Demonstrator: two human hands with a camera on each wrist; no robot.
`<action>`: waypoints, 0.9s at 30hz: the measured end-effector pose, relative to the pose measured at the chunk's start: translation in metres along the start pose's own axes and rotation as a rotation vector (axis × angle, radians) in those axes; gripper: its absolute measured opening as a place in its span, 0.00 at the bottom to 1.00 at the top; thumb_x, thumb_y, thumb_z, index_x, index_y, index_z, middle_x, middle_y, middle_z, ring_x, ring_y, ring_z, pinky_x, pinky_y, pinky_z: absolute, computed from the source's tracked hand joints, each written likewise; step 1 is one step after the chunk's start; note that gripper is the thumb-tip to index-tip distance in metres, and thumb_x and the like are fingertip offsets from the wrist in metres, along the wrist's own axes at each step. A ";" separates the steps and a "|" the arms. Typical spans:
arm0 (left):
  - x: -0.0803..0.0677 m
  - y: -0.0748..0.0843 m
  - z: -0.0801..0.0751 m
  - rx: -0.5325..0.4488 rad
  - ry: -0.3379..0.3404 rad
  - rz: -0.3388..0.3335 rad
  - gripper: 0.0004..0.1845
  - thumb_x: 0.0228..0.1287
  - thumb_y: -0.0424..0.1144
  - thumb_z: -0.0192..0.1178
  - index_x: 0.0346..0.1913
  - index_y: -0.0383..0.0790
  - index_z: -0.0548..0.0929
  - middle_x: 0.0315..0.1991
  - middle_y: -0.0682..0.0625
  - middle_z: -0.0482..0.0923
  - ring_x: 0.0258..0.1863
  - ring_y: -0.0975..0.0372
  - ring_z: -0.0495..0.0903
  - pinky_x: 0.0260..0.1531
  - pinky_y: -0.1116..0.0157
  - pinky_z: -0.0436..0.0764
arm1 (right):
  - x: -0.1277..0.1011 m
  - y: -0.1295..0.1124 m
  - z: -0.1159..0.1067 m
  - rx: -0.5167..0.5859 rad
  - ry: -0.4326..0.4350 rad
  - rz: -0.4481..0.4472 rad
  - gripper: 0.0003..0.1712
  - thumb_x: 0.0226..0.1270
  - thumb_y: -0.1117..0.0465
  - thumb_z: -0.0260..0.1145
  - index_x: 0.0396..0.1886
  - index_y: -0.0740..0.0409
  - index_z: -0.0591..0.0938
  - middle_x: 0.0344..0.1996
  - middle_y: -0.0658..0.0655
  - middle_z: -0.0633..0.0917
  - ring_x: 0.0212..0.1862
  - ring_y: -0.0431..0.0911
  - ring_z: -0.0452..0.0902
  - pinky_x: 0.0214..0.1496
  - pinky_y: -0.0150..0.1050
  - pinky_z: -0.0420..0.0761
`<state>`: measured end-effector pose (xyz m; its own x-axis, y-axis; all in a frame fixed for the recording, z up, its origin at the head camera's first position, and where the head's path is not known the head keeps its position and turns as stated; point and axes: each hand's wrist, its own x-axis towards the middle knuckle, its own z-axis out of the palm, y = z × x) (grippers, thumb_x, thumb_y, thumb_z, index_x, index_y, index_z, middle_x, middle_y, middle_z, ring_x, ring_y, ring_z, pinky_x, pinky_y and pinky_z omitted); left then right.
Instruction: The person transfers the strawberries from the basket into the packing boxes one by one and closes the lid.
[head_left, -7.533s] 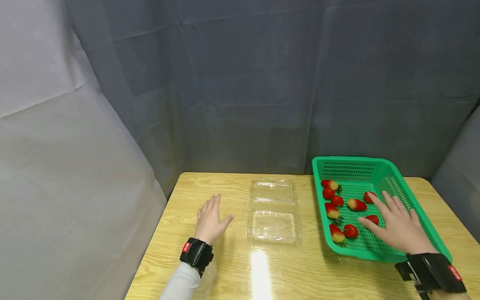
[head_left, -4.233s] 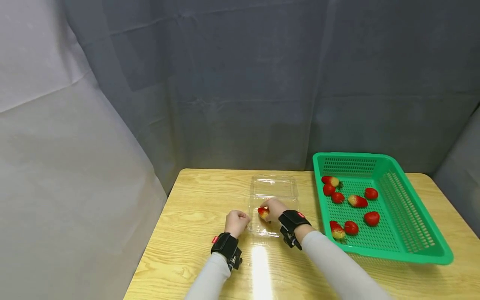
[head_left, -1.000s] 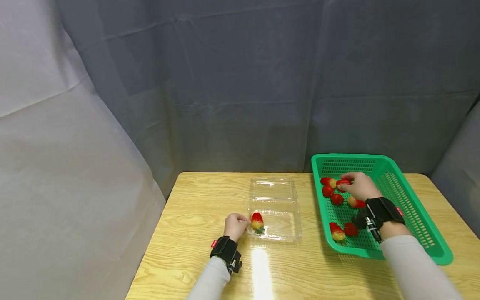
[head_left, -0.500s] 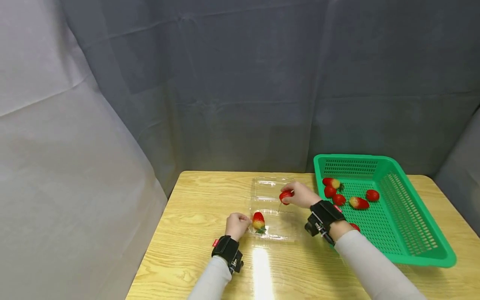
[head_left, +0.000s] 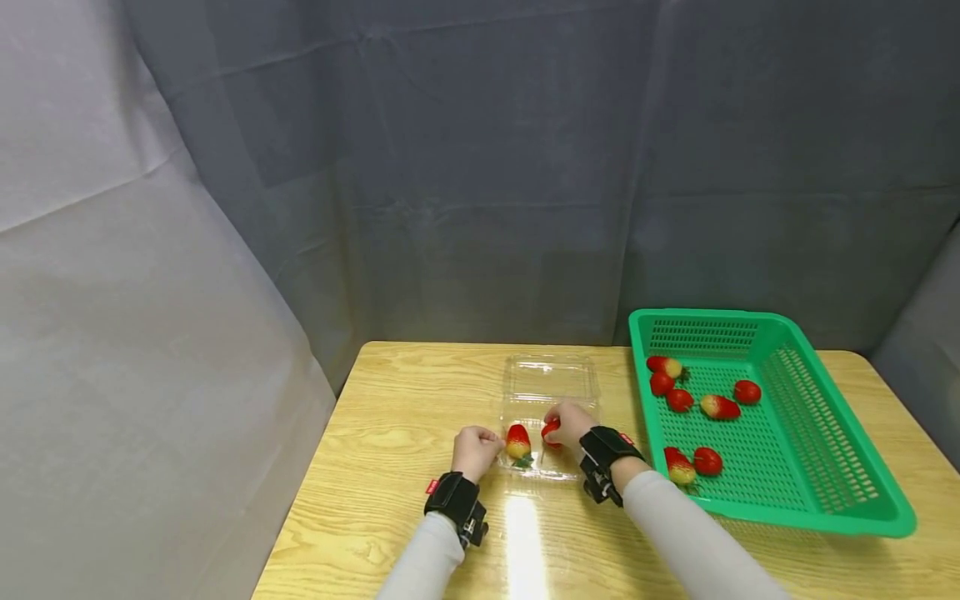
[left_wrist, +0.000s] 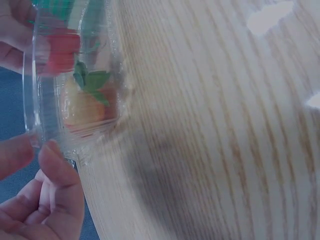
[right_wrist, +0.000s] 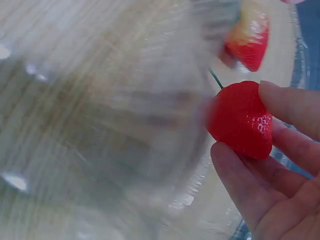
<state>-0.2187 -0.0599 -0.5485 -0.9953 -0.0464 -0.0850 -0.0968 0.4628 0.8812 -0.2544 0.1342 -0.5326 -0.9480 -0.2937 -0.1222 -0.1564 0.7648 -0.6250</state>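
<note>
While hands pinch strawberry

Soft, even light from overhead; a white glare streak sits on the table. Both wrist views are motion-blurred, the head view sharp.

We hold a red strawberry in our right hand over the clear box on the tabletop. Our left hand pinches the box's left edge, beside another strawberry inside. A green basket holds more.
</note>
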 end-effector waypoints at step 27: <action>0.000 -0.004 -0.004 -0.021 -0.006 0.083 0.05 0.49 0.32 0.64 0.22 0.33 0.81 0.17 0.49 0.77 0.15 0.63 0.74 0.16 0.68 0.72 | -0.033 -0.018 -0.113 0.041 0.095 -0.138 0.22 0.62 0.62 0.62 0.53 0.69 0.74 0.49 0.70 0.76 0.50 0.63 0.72 0.48 0.52 0.74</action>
<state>-0.2182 -0.0657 -0.5504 -0.9999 -0.0034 -0.0137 -0.0138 0.4464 0.8947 -0.2516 0.1949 -0.4299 -0.9406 -0.3374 0.0393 -0.2774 0.6962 -0.6620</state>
